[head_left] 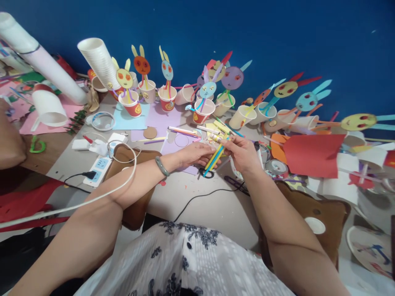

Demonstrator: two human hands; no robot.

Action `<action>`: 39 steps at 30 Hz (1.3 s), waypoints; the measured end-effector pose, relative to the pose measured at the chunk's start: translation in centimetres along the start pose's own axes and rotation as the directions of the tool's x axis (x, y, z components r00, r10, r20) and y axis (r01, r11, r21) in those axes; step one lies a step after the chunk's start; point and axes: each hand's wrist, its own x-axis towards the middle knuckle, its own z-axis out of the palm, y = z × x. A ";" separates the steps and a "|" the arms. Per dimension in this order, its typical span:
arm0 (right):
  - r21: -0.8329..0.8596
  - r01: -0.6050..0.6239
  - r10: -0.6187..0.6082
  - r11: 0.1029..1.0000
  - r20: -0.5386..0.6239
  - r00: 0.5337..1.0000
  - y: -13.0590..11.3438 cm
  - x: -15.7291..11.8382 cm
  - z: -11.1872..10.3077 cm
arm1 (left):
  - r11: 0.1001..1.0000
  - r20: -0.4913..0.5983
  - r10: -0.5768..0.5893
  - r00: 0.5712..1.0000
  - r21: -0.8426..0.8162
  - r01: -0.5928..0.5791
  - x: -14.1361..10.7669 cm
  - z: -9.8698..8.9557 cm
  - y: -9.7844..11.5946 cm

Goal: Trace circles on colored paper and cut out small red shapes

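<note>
My right hand (242, 153) is closed on the upper ends of yellow and blue strips (215, 158), which slant down to the left. My left hand (199, 154) is beside them, its fingers bent toward the strips; whether it grips them is hard to tell. Black scissor handles (206, 173) show just below the strips. Behind my hands lie loose yellow paper pieces (219, 126) and a few pens (184, 131) on a purple sheet (168, 153). A paper cup (203, 114) with a blue rabbit face (207, 90) stands beyond them.
Several paper cups with rabbit figures line the blue wall. Stacked cups (100, 61) lean at the back left. Red paper (314, 154) and tape rolls (277, 167) lie right. A power strip (99, 168) and white cable are near my left arm. Another person's arm (10, 135) is far left.
</note>
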 end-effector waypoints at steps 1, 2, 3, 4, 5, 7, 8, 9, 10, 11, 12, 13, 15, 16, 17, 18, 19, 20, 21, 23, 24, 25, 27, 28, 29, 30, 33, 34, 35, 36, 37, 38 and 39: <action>0.005 -0.009 0.009 1.000 0.002 1.000 0.1 0.0 0.1 | 1.000 0.007 0.004 1.000 -0.007 -0.004 0.0 -0.1 -0.2; 0.009 -0.018 0.018 1.000 0.005 1.000 0.1 -0.1 0.3 | 1.000 0.013 0.009 1.000 -0.012 -0.009 0.0 -0.2 -0.3; 0.013 -0.026 0.026 1.000 0.012 1.000 0.1 -0.2 0.4 | 1.000 0.018 0.018 1.000 -0.015 -0.017 0.0 -0.3 -0.5; 0.015 -0.031 0.030 0.999 0.022 0.999 0.2 -0.2 0.5 | 0.999 0.025 0.027 0.999 -0.018 -0.027 0.0 -0.4 -0.6; 0.016 -0.031 0.031 0.999 0.036 0.999 0.2 -0.3 0.6 | 0.999 0.031 0.036 0.999 -0.019 -0.036 0.0 -0.4 -0.8; 0.015 -0.026 0.025 1.000 0.063 0.998 0.3 -0.5 0.7 | 0.999 0.043 0.051 0.998 -0.016 -0.050 0.0 -0.6 -1.0; 0.015 -0.021 0.020 1.000 0.071 0.997 0.3 -0.5 0.8 | 0.998 0.050 0.057 0.997 -0.013 -0.057 0.0 -0.6 -1.0; 0.014 -0.018 0.016 1.000 0.074 0.997 0.3 -0.6 0.8 | 0.998 0.058 0.063 0.996 -0.008 -0.062 0.0 -0.6 -1.1; 0.011 -0.015 0.014 1.000 0.074 0.997 0.3 -0.6 0.9 | 0.998 0.064 0.068 0.996 -0.003 -0.068 0.1 -0.6 -1.2; 0.006 -0.012 0.012 1.000 0.071 0.997 0.3 -0.6 0.9 | 0.997 0.067 0.072 0.995 0.002 -0.072 0.1 -0.6 -1.2; -0.002 -0.009 0.009 1.000 0.067 0.998 0.3 -0.7 0.9 | 0.997 0.068 0.073 0.995 0.007 -0.074 0.1 -0.6 -1.2; -0.011 -0.004 0.005 1.000 0.062 0.998 0.3 -0.7 1.0 | 0.997 0.065 0.070 0.995 0.011 -0.071 0.1 -0.6 -1.2; -0.029 0.001 0.000 1.000 0.057 0.998 0.3 -0.7 1.0 | 0.998 0.050 0.061 0.997 0.015 -0.062 0.1 -0.5 -1.2; -0.031 0.001 0.001 1.000 0.056 0.998 0.3 -0.6 1.0 | 0.998 0.042 0.058 0.997 0.014 -0.059 0.1 -0.5 -1.2; -0.030 -0.003 0.005 1.000 0.058 0.998 0.3 -0.6 1.0 | 0.998 0.036 0.057 0.998 0.012 -0.058 0.1 -0.5 -1.2; -0.027 -0.007 0.009 1.000 0.064 0.998 0.3 -0.6 0.9 | 0.998 0.033 0.059 0.998 0.011 -0.060 0.0 -0.5 -1.2; -0.025 -0.013 0.015 1.000 0.074 0.997 0.4 -0.5 0.9 | 0.998 0.032 0.062 0.998 0.011 -0.062 0.0 -0.5 -1.2; -0.022 -0.019 0.021 1.000 0.085 0.996 0.4 -0.5 0.8 | 0.998 0.032 0.064 0.997 0.012 -0.064 0.0 -0.5 -1.1; -0.020 -0.025 0.026 0.999 0.095 0.995 0.5 -0.4 0.7 | 0.998 0.032 0.064 0.997 0.013 -0.065 -0.1 -0.5 -1.1; -0.019 -0.029 0.031 0.999 0.114 0.993 0.7 -0.3 0.5 | 0.998 0.024 0.065 0.998 0.014 -0.065 -0.1 -0.6 -1.1; -0.020 -0.028 0.030 0.999 0.120 0.992 0.8 -0.3 0.4 | 0.998 0.016 0.066 0.998 0.012 -0.066 -0.2 -0.6 -1.0; -0.020 -0.024 0.026 1.000 0.125 0.992 0.8 -0.3 0.4 | 0.998 0.007 0.068 0.998 0.010 -0.068 -0.2 -0.6 -1.0; -0.015 -0.017 0.019 1.000 0.122 0.992 0.8 -0.2 0.3 | 0.997 -0.007 0.072 0.997 0.013 -0.072 -0.2 -0.6 -0.9; -0.011 -0.015 0.017 1.000 0.114 0.993 0.8 -0.2 0.3 | 0.997 -0.011 0.073 0.997 0.019 -0.073 -0.3 -0.6 -0.8; -0.004 -0.015 0.015 1.000 0.104 0.994 0.8 -0.2 0.4 | 0.997 -0.012 0.074 0.997 0.026 -0.074 -0.3 -0.5 -0.7; 0.003 -0.014 0.014 1.000 0.093 0.996 0.8 -0.2 0.4 | 0.997 -0.011 0.074 0.997 0.034 -0.074 -0.3 -0.5 -0.7; 0.007 -0.007 0.007 1.000 0.080 0.997 0.7 -0.2 0.4 | 0.996 -0.013 0.077 0.997 0.043 -0.076 -0.4 -0.4 -0.6; 0.005 -0.009 0.008 1.000 0.082 0.997 0.7 -0.2 0.4 | 0.996 -0.013 0.077 0.997 0.042 -0.076 -0.3 -0.4 -0.7; 0.002 -0.011 0.011 1.000 0.081 0.997 0.8 -0.2 0.3 | 0.996 -0.011 0.077 0.997 0.041 -0.076 -0.3 -0.5 -0.7; -0.001 -0.015 0.015 1.000 0.080 0.997 0.8 -0.1 0.3 | 0.996 -0.007 0.076 0.997 0.039 -0.076 -0.3 -0.5 -0.8; -0.003 -0.019 0.019 1.000 0.077 0.997 0.9 -0.1 0.2 | 0.996 -0.001 0.077 0.997 0.039 -0.077 -0.2 -0.5 -0.8; -0.002 -0.022 0.022 1.000 0.074 0.997 0.9 -0.1 0.2 | 0.996 0.004 0.078 0.997 0.038 -0.078 -0.2 -0.6 -0.9; -0.001 -0.023 0.023 1.000 0.071 0.997 1.0 0.0 0.2 | 0.996 0.007 0.078 0.997 0.039 -0.078 -0.1 -0.7 -0.9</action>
